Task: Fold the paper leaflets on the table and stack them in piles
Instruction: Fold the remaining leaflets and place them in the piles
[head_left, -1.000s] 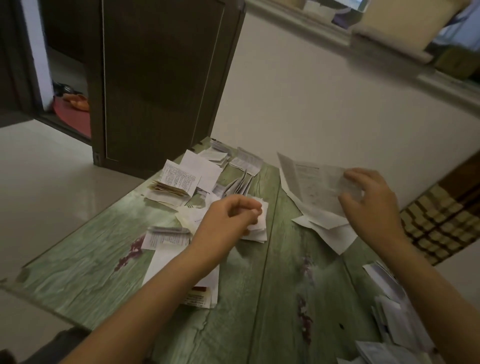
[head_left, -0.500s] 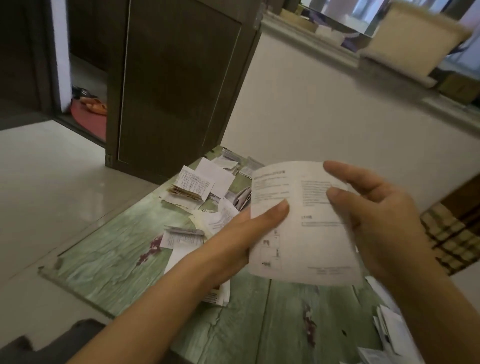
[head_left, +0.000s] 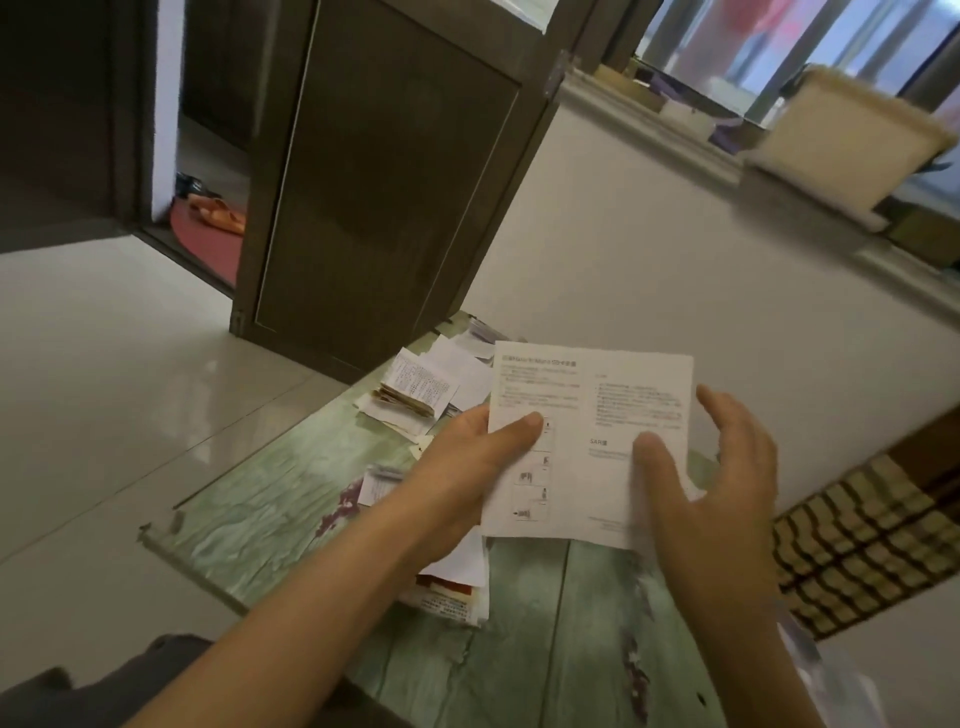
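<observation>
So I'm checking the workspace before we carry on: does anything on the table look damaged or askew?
Yes: the green table has dark reddish patches in its surface, and the far leaflet pile lies fanned and askew.
</observation>
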